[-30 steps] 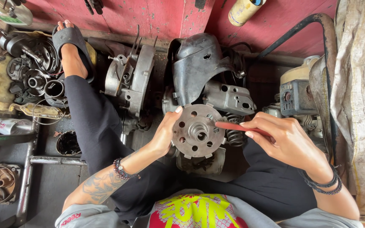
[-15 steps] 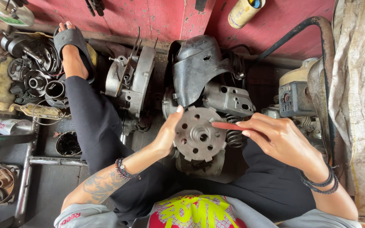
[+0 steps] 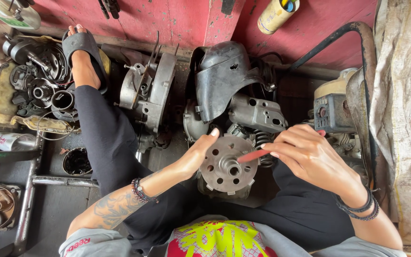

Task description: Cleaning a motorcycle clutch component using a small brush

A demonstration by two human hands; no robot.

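2 hands work: left hand (image 3: 193,159) steadies perforated metal disc (image 3: 228,165), right hand (image 3: 310,154) holds red tool (image 3: 253,155).

A grey perforated metal disc (image 3: 224,166), a red tool handle (image 3: 253,155), and a dull red wall (image 3: 177,19).

The dark workshop floor (image 3: 48,209) carries many parts. At nine o'clock lie a metal bar (image 3: 63,181) and a round black tin (image 3: 77,162). At eleven o'clock lies a heap of gears (image 3: 39,85), at twelve o'clock a grey engine casing (image 3: 148,90).
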